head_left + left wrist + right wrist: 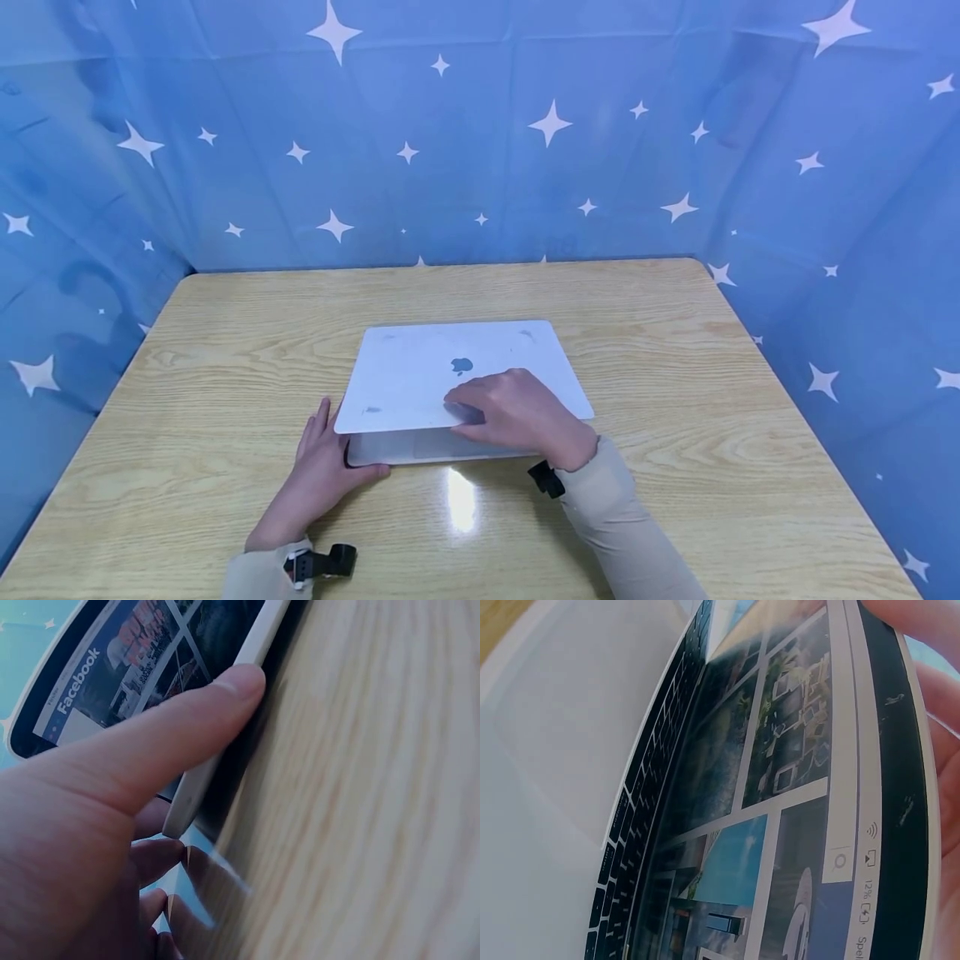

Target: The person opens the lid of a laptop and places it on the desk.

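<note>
A silver laptop point(412, 367) lies on the wooden table with its lid partly raised and a dark apple logo on top. My right hand point(525, 419) pinches the lid's front edge, fingers above and thumb underneath. My left hand point(318, 468) holds the base point(420, 447) at its front left corner. The thumb point(232, 684) lies along the front edge, and the other fingers reach along the left side. Between lid and base, the lit screen point(735, 795) shows pictures in the right wrist view, with the black keyboard point(641, 802) below it.
The wooden table point(712, 400) spreads around the laptop on every side. Behind it and at both sides hangs a blue curtain point(495, 167) with white stars. Black wrist straps point(322, 562) sit at both cuffs.
</note>
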Demonstrator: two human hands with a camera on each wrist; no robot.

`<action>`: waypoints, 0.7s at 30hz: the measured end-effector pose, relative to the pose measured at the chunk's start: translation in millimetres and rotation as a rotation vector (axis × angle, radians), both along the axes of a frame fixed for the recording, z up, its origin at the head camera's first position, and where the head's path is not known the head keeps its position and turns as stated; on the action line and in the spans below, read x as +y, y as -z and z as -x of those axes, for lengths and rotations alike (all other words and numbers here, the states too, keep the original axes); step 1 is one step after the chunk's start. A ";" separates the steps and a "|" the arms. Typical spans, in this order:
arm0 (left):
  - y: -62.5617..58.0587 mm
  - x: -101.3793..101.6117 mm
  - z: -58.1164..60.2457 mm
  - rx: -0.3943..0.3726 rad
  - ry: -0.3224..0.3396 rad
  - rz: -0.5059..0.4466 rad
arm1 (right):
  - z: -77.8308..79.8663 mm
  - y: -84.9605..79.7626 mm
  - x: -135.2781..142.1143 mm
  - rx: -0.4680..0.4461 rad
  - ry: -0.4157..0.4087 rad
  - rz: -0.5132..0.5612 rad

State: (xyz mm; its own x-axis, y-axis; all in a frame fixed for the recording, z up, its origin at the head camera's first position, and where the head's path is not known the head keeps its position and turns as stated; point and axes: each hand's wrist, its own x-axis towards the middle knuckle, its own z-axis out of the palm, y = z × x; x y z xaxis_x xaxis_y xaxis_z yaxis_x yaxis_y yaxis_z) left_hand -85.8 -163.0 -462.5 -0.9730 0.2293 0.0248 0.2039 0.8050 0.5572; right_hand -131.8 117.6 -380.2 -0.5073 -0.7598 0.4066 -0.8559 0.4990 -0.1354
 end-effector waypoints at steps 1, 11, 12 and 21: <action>0.1 0.2 -0.1 0.000 0.000 0.001 | 0.2 0.1 0.2 0.015 -0.002 0.004; 0.0 -0.3 -0.2 -0.022 0.000 0.004 | -0.5 -3.7 -0.4 0.126 -0.033 0.022; 0.3 -0.4 -0.3 -0.025 0.000 0.006 | -0.9 -4.3 -0.4 0.132 -0.031 0.025; -0.9 0.7 -1.2 -0.018 0.002 0.018 | -3.0 -7.3 -0.2 0.187 -0.014 0.039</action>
State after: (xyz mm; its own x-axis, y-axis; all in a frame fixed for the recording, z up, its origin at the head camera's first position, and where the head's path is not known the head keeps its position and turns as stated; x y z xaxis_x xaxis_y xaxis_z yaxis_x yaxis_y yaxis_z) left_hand -84.7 -162.2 -461.7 -0.9728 0.2318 0.0026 0.1956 0.8146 0.5460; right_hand -128.8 117.4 -372.9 -0.4097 -0.7481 0.5220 -0.8749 0.4842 0.0073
